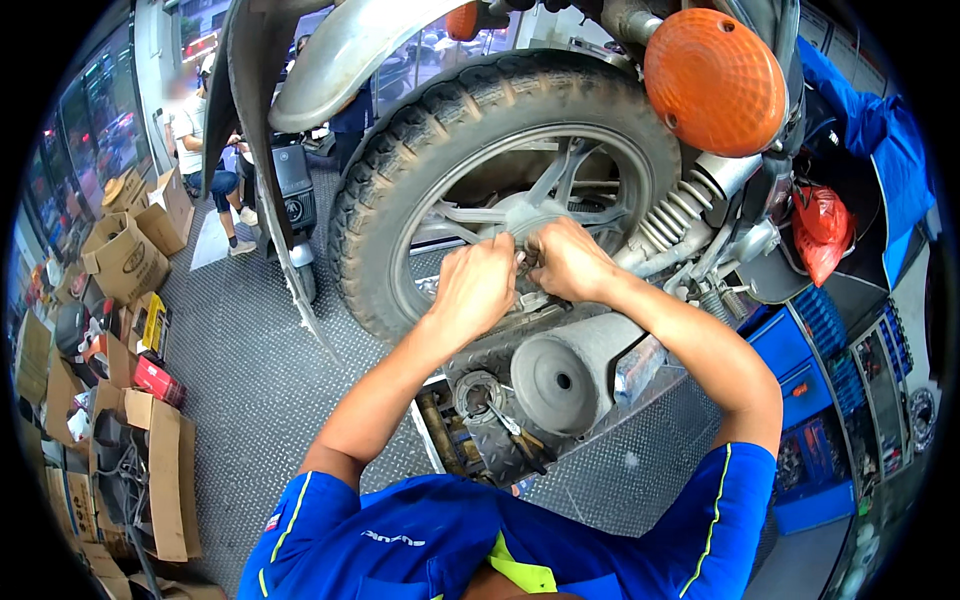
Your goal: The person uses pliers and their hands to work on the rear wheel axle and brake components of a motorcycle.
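A motorcycle's rear wheel with a knobby tyre (385, 190) and a grey cast rim stands in front of me. Both my hands are close together at the lower side of its hub (530, 212). My left hand (475, 285) is closed, its fingertips toward the right hand. My right hand (568, 262) is closed too, fingers curled in against the hub area. Whatever they grip is hidden by the fingers. Nearer to me lies a grey metal cover with a round end (555, 385). Pliers (520, 432) and a ring-shaped part (478, 395) lie beside it.
An orange turn signal (715, 82) and shock absorber spring (685, 215) sit at the upper right. Cardboard boxes (125, 255) line the left. Blue tool cabinets (800, 370) and a red bag (822, 230) are on the right. A person (190, 135) sits beyond a scooter (293, 185).
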A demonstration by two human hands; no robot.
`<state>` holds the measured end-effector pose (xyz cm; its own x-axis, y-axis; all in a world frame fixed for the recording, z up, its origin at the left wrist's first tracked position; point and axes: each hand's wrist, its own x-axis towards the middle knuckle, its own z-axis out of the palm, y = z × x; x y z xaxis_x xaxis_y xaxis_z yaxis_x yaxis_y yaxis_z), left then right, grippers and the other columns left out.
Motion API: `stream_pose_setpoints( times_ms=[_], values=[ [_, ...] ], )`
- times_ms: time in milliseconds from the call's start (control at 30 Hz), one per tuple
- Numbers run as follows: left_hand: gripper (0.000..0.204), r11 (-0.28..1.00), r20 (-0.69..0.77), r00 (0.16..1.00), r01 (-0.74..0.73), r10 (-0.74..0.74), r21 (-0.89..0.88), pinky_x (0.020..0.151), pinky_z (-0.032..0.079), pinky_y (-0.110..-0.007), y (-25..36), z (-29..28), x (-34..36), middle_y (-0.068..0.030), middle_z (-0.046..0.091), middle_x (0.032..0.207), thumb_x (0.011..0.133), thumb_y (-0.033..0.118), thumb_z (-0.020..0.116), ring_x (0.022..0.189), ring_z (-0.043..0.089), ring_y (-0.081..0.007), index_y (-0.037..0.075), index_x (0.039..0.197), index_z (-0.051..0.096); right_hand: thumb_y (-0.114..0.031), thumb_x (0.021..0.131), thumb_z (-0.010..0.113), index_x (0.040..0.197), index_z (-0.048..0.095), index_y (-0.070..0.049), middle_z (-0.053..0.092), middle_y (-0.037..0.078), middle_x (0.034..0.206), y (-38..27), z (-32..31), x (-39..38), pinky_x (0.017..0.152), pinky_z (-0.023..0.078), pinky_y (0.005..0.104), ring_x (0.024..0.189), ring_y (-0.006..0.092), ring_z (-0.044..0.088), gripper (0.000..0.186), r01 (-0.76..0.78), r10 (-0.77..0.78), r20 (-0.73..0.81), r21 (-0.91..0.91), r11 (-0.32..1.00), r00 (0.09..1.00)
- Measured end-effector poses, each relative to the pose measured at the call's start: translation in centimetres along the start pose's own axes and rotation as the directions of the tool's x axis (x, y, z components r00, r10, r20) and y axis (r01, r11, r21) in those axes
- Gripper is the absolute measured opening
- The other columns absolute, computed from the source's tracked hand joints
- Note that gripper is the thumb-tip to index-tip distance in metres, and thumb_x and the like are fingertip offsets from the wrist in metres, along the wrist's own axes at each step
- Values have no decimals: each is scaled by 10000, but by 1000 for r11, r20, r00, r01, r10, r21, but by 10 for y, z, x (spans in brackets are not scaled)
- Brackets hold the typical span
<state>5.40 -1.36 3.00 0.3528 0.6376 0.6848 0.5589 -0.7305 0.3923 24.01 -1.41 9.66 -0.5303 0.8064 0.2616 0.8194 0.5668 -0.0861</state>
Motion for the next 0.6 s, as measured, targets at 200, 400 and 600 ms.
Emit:
stream_pose_setpoints(
  times_ms=[200, 400, 600],
  values=[
    [105, 993, 15, 997, -74, 73, 95, 710, 521, -583, -1, 5, 0, -274, 676, 852, 898, 53, 617, 797, 673, -492, -32, 938, 570, -7, 664, 723, 708, 671, 36, 657, 292, 770, 3, 4, 1, 716, 520, 535, 809, 490, 663, 81, 20, -20, -27, -27, 999, 999],
    [221, 993, 34, 997, -76, 74, 85, 747, 562, -541, 2, 3, 1, -301, 687, 893, 742, -63, 630, 826, 704, -467, -63, 957, 579, 4, 655, 718, 728, 677, 46, 655, 302, 777, 5, 6, 0, 717, 522, 533, 811, 494, 663, 94, 30, -30, -28, 4, 1000, 999],
    [308, 993, 20, 994, -107, 106, 44, 836, 523, -563, 5, 1, 0, -299, 685, 931, 707, -66, 667, 896, 681, -493, -66, 994, 555, 0, 655, 716, 744, 683, 51, 656, 303, 782, 8, 8, 1, 719, 521, 530, 815, 499, 661, 108, 49, -50, -40, -12, 999, 998]
  ],
)
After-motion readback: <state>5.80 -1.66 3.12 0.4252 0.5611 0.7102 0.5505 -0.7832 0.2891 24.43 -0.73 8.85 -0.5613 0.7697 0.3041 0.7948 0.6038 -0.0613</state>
